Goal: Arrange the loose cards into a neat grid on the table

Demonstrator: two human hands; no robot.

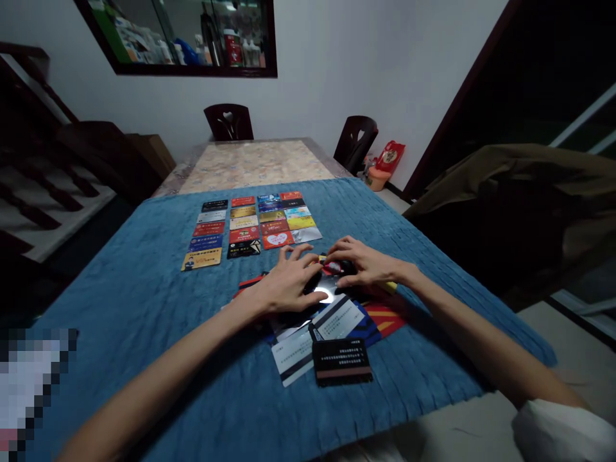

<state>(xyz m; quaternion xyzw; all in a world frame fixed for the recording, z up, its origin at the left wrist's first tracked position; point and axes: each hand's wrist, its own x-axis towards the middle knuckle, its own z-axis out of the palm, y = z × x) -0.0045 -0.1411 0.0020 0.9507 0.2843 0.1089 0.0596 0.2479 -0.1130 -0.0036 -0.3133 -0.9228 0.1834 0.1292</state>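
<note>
A loose, overlapping pile of plastic cards lies in front of me, with a silver card (339, 317) and a black card (342, 364) at its near edge. My left hand (292, 280) rests over the pile's left side, fingers spread and thumb apart. From the right, my right hand (362, 262) reaches onto the same pile, its fingers bent and apart from the thumb. Both hands touch cards, and neither visibly grips one. Cards under the palms are partly hidden. Beyond the left hand, several cards stand in neat overlapping columns, among them a gold card (201, 259) and a white-heart card (278, 240).
A blue cloth (120, 282) covers the near part of the table, with a patterned tabletop (255, 162) beyond. Two dark chairs stand at the far end, one (229, 122) behind it. A brown cloth (510, 173) drapes at right. A blurred-out object (29, 385) sits at lower left.
</note>
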